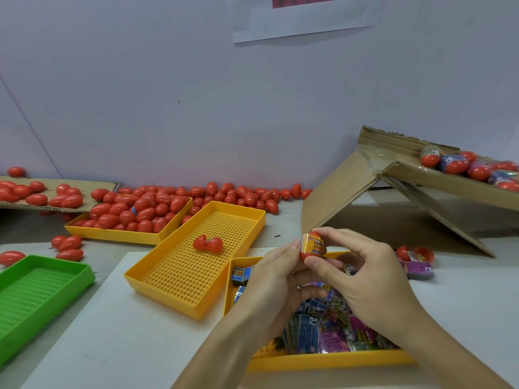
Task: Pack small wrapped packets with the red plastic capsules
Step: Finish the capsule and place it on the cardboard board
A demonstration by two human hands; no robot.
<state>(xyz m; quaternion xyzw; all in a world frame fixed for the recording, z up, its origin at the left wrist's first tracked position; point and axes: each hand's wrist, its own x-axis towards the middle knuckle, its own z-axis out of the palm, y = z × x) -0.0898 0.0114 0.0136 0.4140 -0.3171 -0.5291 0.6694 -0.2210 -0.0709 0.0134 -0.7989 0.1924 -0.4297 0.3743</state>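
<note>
The capsules point(146, 204) heaped in the far left tray point(118, 234) are glossy red, and this tray is yellow-orange like the perforated middle tray point(196, 273), where one open red capsule point(207, 244) lies. The near left tray point(42, 299) is bright green with slots. The packets point(331, 329) in the near yellow tray point(323, 360) are blue, pink and purple with printed pictures, and the held capsule point(313, 247) seems red with a yellow-orange printed wrap.
</note>
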